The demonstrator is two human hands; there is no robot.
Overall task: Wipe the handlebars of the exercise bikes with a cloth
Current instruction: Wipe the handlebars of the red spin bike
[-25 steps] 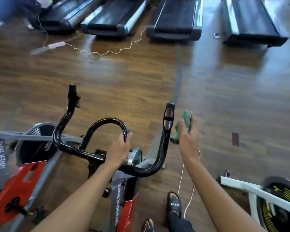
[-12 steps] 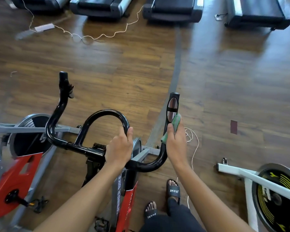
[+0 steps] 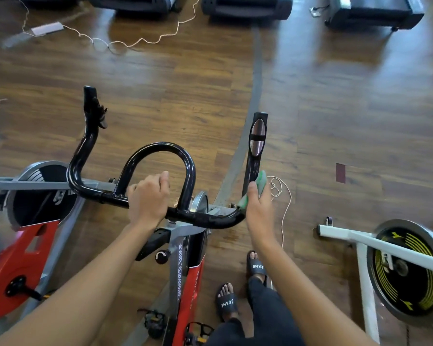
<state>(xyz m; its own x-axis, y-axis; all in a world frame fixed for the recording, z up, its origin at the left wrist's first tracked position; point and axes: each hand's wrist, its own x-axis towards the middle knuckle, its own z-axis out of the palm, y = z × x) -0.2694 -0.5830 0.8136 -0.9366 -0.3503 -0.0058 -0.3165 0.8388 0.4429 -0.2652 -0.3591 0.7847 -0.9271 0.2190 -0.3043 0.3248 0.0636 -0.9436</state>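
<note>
Though apart, both hands (image 3: 148, 196) (image 3: 259, 208) on handlebars (image 3: 158, 146).

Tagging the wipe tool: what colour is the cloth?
Green; the cloth shows best in the head view, gripped by the right hand on the handlebar.

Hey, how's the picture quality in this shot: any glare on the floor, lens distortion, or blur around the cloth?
Head view: pale glare washes out the wooden floor at upper right. Head view: the wide-angle lens bends the grey floor strip into a curve. Head view: bright highlights streak the glossy handlebar. Head view: the cloth in the right hand looks slightly soft at its edges.
</note>
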